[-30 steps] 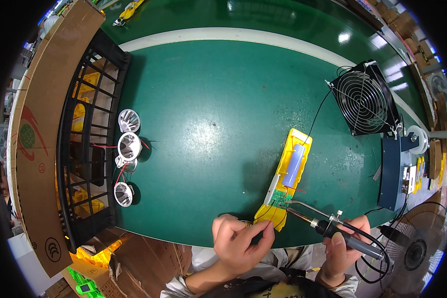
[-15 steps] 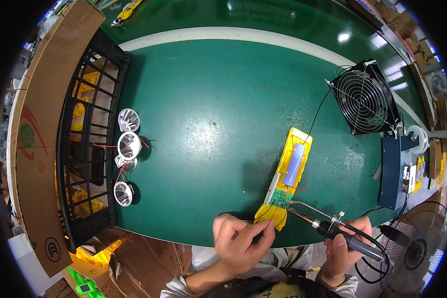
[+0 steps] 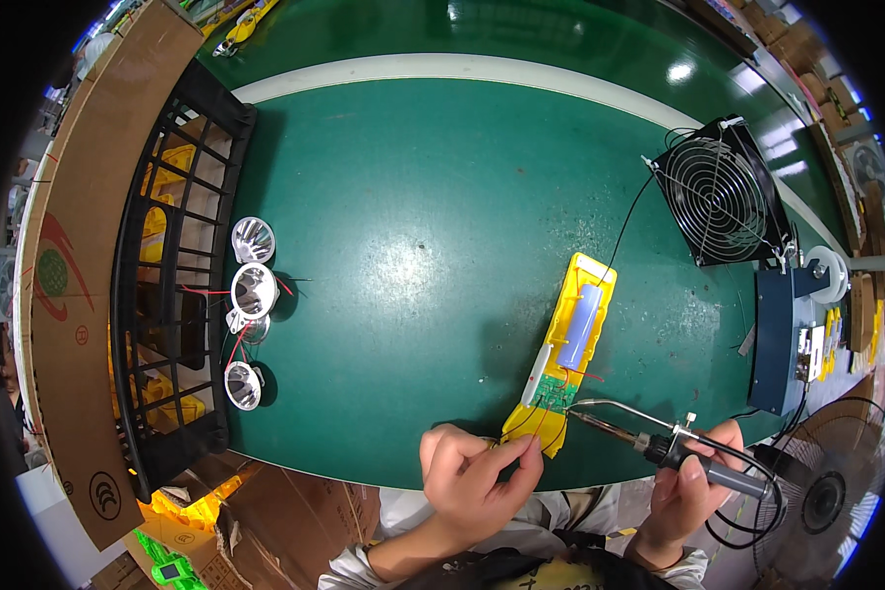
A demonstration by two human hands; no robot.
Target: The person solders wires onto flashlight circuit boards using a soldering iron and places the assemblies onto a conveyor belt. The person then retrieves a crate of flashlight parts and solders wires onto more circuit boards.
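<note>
A yellow plastic housing lies on the green bench in front of me, with a blue-purple cylindrical battery and a small green circuit board in it. My left hand is closed in a pinch at the housing's near end, holding a thin wire that runs to the board. In my right hand is a soldering iron with a thin metal feed tube beside its shaft. Its tip is at the board's right edge; whether it touches is too small to tell.
Several shiny reflector cups with red wires stand at the left, beside a black plastic crate and a cardboard box. A black fan stands far right, near a blue device carrying a white spool.
The soldering iron's handle and my right hand have shifted slightly right, while the tip stays close to the board. My left hand and the housing have hardly moved.
</note>
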